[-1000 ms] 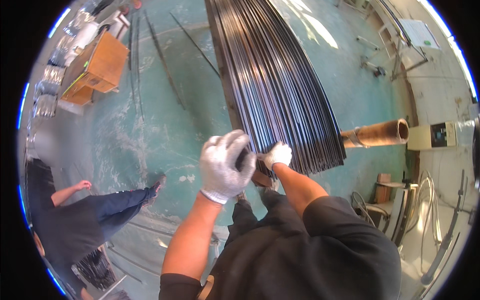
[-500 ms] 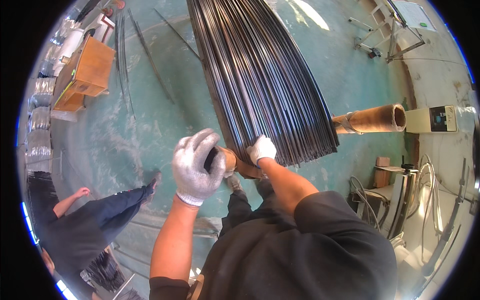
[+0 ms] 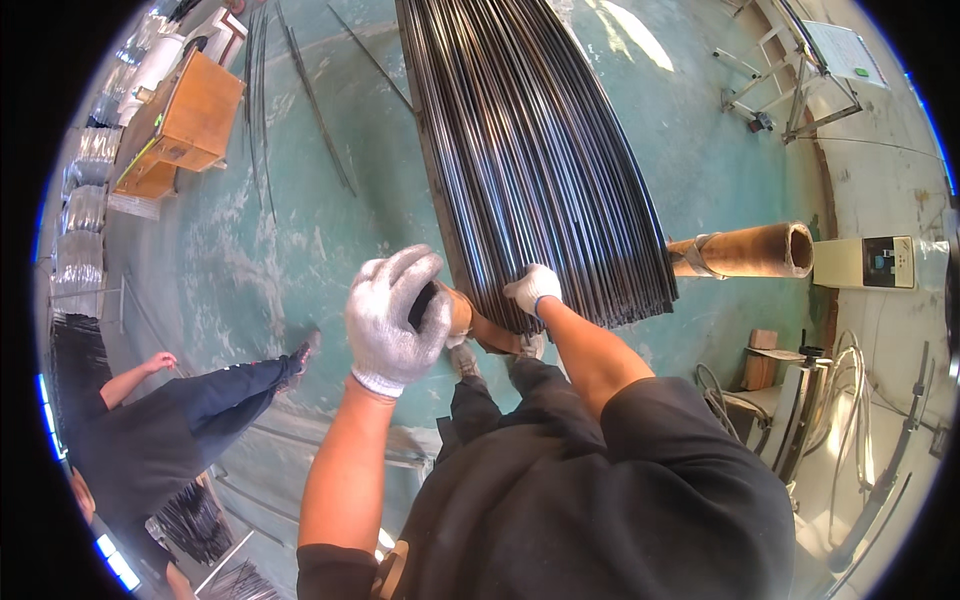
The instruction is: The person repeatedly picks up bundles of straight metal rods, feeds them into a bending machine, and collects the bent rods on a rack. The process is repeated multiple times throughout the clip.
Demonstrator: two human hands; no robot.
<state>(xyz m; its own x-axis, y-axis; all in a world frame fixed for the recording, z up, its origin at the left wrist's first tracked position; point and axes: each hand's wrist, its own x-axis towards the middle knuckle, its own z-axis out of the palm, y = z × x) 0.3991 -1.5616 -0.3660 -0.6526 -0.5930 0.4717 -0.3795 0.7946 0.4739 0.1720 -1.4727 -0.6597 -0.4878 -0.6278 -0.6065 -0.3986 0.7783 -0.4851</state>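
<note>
A broad layer of long, thin, dark rods (image 3: 540, 150), glossy in places, stretches away from me. My right hand (image 3: 534, 287), in a pale glove, is closed at the near left part of the layer, its fingers pinched on a rod. My left hand (image 3: 395, 322), in a greyish-white glove, is raised closer to my head, fingers curved and apart from the thumb, with nothing visible in it. Behind its gap appears the near left end of a brown tube (image 3: 460, 312). Another brown tube end (image 3: 745, 250), open and thick-walled, sticks out right of the rods.
A co-worker (image 3: 150, 425) in dark clothes stands at the left. A wooden cabinet (image 3: 198, 110) is at the far left, and loose rods (image 3: 318, 110) lie on the green floor. A beige box with a panel (image 3: 865, 263) and hoses (image 3: 848, 400) are at the right.
My view has shifted slightly. My right hand stays at the rods, a little farther forward and right in the picture. My left hand keeps its curved shape, tilted slightly differently.
</note>
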